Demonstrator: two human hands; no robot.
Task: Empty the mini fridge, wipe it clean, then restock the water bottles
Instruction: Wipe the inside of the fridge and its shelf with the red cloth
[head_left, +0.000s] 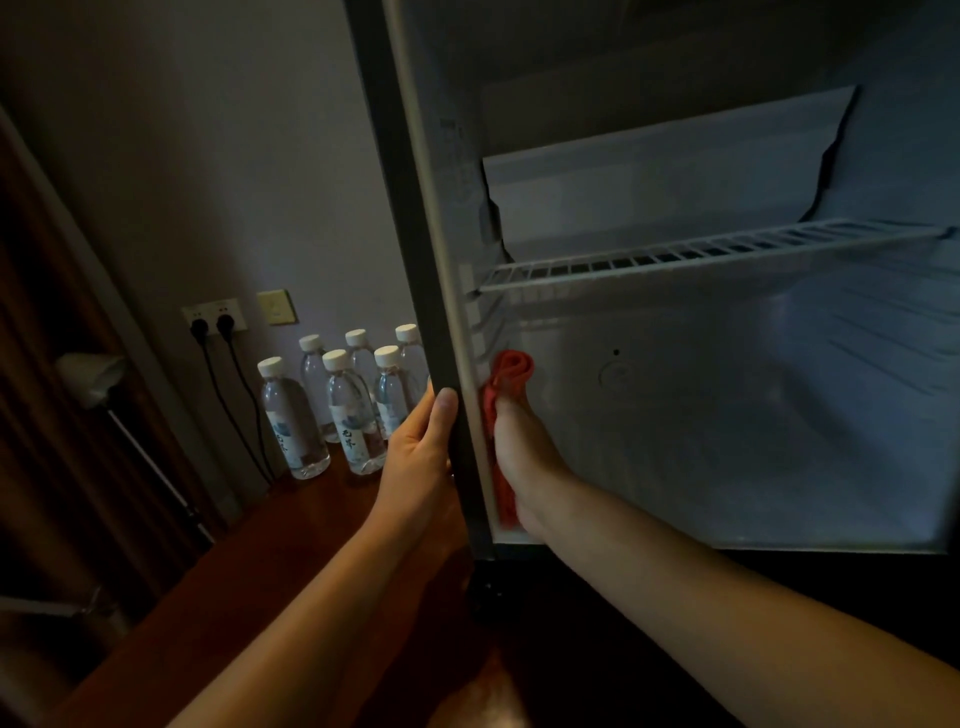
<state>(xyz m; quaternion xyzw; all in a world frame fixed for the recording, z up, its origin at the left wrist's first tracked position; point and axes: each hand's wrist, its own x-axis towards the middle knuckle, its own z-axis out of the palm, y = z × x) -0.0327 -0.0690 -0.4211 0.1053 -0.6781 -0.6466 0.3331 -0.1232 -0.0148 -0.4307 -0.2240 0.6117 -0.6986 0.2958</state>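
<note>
The left hand grips the dark front edge of the mini fridge, thumb lying up the frame and the fingers hidden behind it. Just beside it, on the inner side of that edge, the right hand reaches into the cabinet and holds a red cloth against the left inner wall; its fingers are curled round the cloth, which bunches above the knuckles and trails down beside the wrist.

Inside the fridge, a white wire shelf spans the cabinet above the hand, with a pale compartment flap behind and above it. The liner below is bare and dimly lit.

To the left of the fridge, six water bottles with white caps stand upright in a close cluster on the reddish-brown wooden counter, against the wall. Above them on the pale wall sit a double socket with two black plugs and cords hanging down, and a yellowish switch plate beside it. The room is dark.
</note>
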